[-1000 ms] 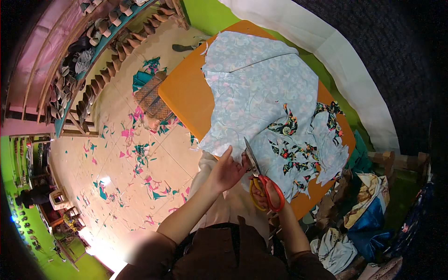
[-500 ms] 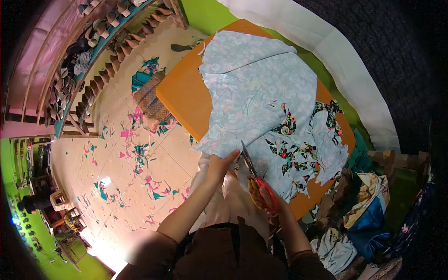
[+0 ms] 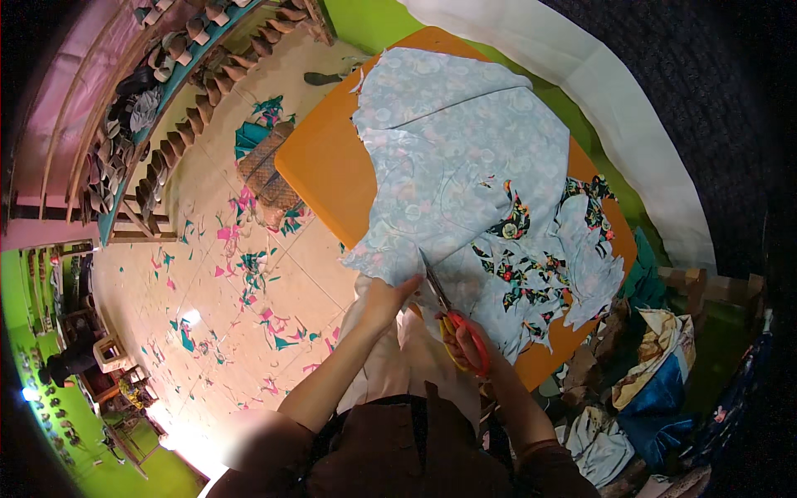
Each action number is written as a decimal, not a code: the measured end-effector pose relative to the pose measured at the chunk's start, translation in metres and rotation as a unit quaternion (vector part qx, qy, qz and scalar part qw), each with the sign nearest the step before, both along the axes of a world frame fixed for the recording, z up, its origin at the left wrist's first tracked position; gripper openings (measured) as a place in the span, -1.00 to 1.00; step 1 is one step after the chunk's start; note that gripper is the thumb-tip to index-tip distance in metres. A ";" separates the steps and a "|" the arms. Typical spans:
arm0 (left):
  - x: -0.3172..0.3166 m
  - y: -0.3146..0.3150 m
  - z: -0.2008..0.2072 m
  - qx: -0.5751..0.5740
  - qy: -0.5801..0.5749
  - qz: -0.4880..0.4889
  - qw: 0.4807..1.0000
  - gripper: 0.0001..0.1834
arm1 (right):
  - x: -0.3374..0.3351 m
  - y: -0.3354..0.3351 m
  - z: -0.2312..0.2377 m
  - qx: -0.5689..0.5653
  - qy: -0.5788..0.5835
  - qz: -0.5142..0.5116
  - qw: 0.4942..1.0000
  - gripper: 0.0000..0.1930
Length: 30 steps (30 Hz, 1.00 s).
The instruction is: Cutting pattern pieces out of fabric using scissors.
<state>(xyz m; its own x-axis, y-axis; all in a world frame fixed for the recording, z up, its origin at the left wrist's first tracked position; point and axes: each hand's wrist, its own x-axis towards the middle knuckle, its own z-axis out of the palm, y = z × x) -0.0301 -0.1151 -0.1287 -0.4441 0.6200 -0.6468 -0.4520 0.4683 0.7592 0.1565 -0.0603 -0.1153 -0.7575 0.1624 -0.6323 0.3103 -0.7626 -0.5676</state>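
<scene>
A large piece of fabric [image 3: 465,149], pale blue on its upturned side, lies over an orange table [image 3: 324,158]. My left hand [image 3: 388,300] grips the fabric's near edge, thumb on top and the other fingers hidden beneath. In my right hand [image 3: 466,342] are scissors [image 3: 455,325] with red and yellow handles. Their blades point away from me into the cloth, just right of my left thumb. Cut fabric scraps [image 3: 531,278], some showing a black floral print, are heaped right of the blades.
Teal and pink scraps [image 3: 249,274] litter the tiled floor at the left. A brown woven bag [image 3: 272,174] stands against the table's left side. Shoe forms fill a shelf [image 3: 187,70] at the upper left. Sacks and cloth [image 3: 656,373] are piled at the lower right.
My left hand has shifted slightly down and left along the fabric edge. The scissors have moved a little left, their blades more closed and lying in the cloth.
</scene>
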 end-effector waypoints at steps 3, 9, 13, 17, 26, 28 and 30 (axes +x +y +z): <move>-0.004 0.000 0.006 0.010 0.004 -0.004 1.000 -0.67 | 0.000 0.002 0.002 0.046 -0.021 0.024 0.998 -0.32; -0.007 -0.001 0.002 0.002 0.075 -0.033 0.997 -0.71 | 0.002 -0.001 -0.006 0.005 -0.022 0.029 0.999 -0.34; -0.002 -0.003 0.001 0.017 0.154 -0.077 0.985 -0.69 | 0.006 -0.006 -0.020 -0.037 0.018 -0.006 0.999 -0.46; -0.008 -0.006 -0.002 -0.012 0.075 -0.099 0.992 -0.68 | -0.006 -0.002 -0.007 -0.052 0.005 -0.007 0.999 -0.49; -0.007 -0.007 0.004 0.019 0.084 -0.044 0.995 -0.52 | -0.001 0.014 -0.007 0.003 -0.016 0.064 0.998 -0.40; -0.007 -0.004 -0.003 0.065 0.043 0.025 0.997 -0.47 | -0.002 0.017 -0.004 0.006 -0.016 0.077 0.997 -0.39; -0.005 0.000 0.002 0.074 0.003 0.068 0.995 -0.47 | -0.003 0.019 0.001 0.016 -0.023 0.084 0.996 -0.40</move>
<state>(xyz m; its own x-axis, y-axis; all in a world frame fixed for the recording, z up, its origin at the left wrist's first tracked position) -0.0353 -0.1146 -0.1265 -0.5346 0.6417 -0.5500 -0.4983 0.2862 0.8184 0.1538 -0.0416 -0.1139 -0.7464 0.0554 -0.6631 0.4584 -0.6796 -0.5727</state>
